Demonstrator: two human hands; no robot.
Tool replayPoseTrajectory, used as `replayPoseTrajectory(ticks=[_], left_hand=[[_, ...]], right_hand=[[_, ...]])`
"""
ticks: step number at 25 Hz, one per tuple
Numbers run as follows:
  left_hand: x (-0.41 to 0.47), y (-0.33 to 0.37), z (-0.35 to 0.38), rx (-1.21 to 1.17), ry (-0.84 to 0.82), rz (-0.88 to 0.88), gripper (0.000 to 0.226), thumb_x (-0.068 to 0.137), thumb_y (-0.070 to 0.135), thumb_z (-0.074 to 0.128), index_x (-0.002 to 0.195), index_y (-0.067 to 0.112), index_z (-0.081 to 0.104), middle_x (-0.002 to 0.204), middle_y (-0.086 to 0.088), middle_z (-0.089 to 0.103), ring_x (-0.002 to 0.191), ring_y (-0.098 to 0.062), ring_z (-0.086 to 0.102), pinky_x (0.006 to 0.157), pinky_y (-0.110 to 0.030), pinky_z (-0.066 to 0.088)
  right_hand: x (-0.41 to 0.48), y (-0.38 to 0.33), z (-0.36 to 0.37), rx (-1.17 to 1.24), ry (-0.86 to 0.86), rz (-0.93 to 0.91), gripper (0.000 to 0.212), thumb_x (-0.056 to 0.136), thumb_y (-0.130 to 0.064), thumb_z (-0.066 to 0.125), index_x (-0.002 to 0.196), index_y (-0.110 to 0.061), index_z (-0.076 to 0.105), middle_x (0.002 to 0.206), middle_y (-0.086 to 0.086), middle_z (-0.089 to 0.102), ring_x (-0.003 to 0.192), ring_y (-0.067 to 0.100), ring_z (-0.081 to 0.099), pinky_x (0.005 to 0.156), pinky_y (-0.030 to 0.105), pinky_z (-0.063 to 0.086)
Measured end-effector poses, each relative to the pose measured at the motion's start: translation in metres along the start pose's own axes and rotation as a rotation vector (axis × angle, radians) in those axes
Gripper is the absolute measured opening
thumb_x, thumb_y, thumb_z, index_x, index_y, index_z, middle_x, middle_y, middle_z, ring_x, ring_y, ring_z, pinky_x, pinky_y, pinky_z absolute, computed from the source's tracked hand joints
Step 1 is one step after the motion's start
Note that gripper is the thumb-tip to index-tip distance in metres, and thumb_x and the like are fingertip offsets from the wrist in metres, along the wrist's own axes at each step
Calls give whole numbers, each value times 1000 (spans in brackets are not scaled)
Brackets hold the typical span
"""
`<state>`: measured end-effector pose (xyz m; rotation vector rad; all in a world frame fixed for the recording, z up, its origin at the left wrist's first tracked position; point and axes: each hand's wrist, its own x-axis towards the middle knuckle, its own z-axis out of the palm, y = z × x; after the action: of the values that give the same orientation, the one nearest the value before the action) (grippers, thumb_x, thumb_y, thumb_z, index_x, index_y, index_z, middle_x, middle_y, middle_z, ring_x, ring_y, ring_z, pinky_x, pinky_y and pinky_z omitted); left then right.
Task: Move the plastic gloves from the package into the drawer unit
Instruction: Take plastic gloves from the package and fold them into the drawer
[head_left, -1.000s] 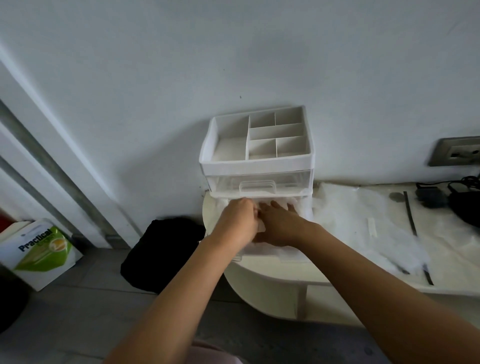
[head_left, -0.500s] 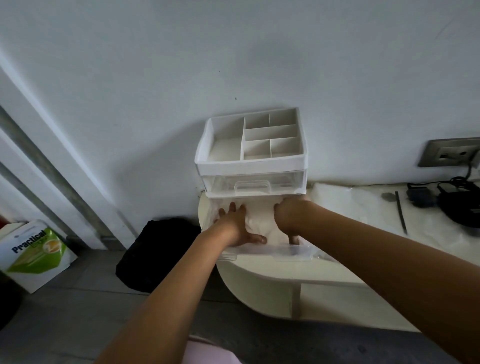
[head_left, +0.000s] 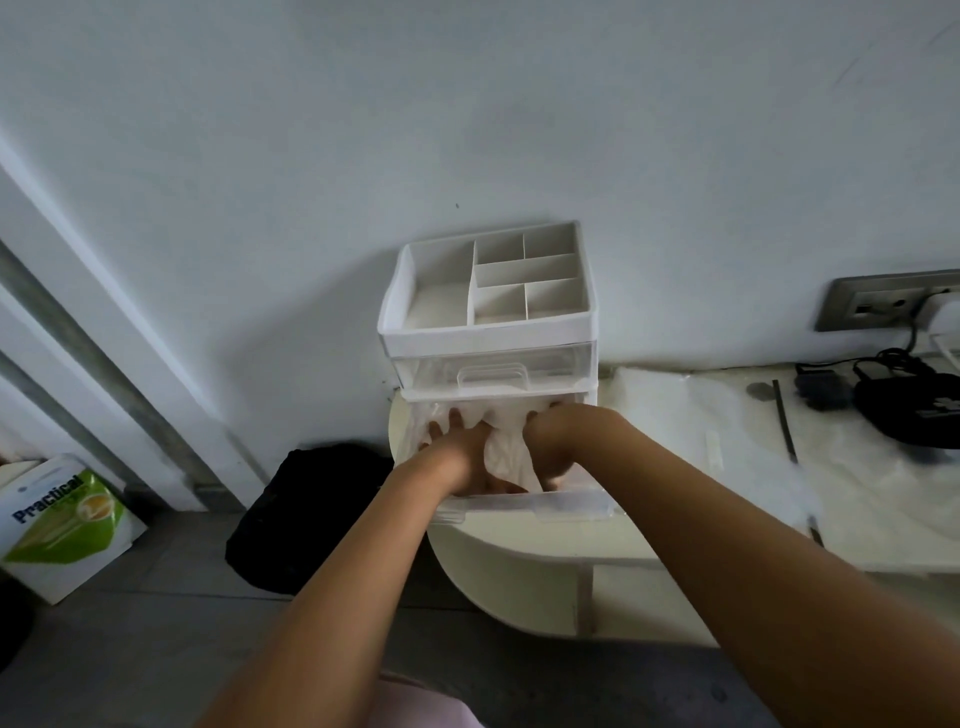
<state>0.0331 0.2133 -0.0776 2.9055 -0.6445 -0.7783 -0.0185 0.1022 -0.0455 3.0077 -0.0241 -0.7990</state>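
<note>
A white drawer unit (head_left: 488, 332) with a divided top tray stands against the wall on a cream table. Its upper clear drawer is closed. The lower clear drawer (head_left: 524, 506) is pulled out toward me. Crumpled white plastic gloves (head_left: 506, 457) fill it. My left hand (head_left: 460, 447) lies inside the drawer with fingers spread, pressing the gloves down on the left. My right hand (head_left: 553, 436) is bent at the wrist, fingers pointing down into the drawer and pushing the pile on the right; its fingertips are hidden. The translucent package (head_left: 675, 415) lies flat on the table to the right.
The rounded cream table (head_left: 519, 551) has a shelf below. Black cables and a charger (head_left: 904, 410) sit at the far right under a wall socket (head_left: 883, 304). On the floor are a black bag (head_left: 311, 509) and a green-and-white box (head_left: 57, 525).
My hands have spread apart inside the drawer: the left has flattened onto the gloves, and the right has dropped in at the right side. The gloves now bunch up between them.
</note>
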Motion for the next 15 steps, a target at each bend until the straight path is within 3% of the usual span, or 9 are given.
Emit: replayPoseTrajectory(ticks=[3,4,6,8,10,12,13,14,15], left_hand=[[0,-1,0,7,2,0,109,78,56,67,150,35,-12,156,-11,-25,142,-44,-17,115,-59,8],[1,-1,0,26,7,-4,110,78,55,68,150,33,-12,156,-11,-24,142,-44,-15,115,-58,9],[3,-4,0,45,32,3,111,74,57,71,152,29,-3,158,-10,-16,144,-43,-9,116,-55,12],[-1,-10,0,-12,92,63,104,70,56,75,151,23,18,159,-8,10,144,-34,14,116,-45,22],[-12,-17,-4,-176,147,123,86,73,45,78,144,18,37,150,-1,36,134,-22,39,108,-31,33],[-23,-18,-9,-245,242,140,52,79,38,74,124,16,59,131,0,56,112,-16,55,92,-25,42],[-30,-15,-11,-224,334,147,31,83,38,71,103,15,66,111,-2,65,95,-15,60,79,-24,44],[-38,-7,-14,-204,439,159,25,86,38,67,81,13,66,86,-2,67,77,-14,59,66,-23,42],[-44,2,-15,-197,544,180,36,88,39,63,64,12,58,65,-1,60,62,-14,54,56,-23,37]], right_hand=[[-9,4,-5,98,69,-4,13,86,-14,63,94,-4,61,85,5,52,86,20,52,76,27,43],[-17,8,-9,133,112,-25,15,87,-17,63,96,-4,61,85,4,54,84,19,54,74,26,44],[-37,21,-13,234,232,-68,35,89,-27,61,115,-4,59,109,5,61,100,19,57,84,26,46],[-62,35,-12,368,359,-129,43,88,-33,61,127,-15,57,125,-1,58,112,14,54,90,23,42],[-83,54,-7,440,411,-184,33,88,-36,61,118,-23,63,110,-8,64,95,5,60,80,17,43],[-98,77,2,465,401,-140,21,88,-41,59,97,-24,68,83,-10,69,68,0,64,66,15,44],[-104,88,5,440,403,-89,22,89,-44,57,85,-25,67,70,-8,68,57,2,62,60,16,42],[-109,100,8,383,413,-25,29,90,-47,54,75,-25,65,62,-6,65,52,4,58,56,16,39],[-113,111,11,314,423,42,35,90,-50,51,68,-25,64,59,-5,61,51,4,55,54,17,36]])
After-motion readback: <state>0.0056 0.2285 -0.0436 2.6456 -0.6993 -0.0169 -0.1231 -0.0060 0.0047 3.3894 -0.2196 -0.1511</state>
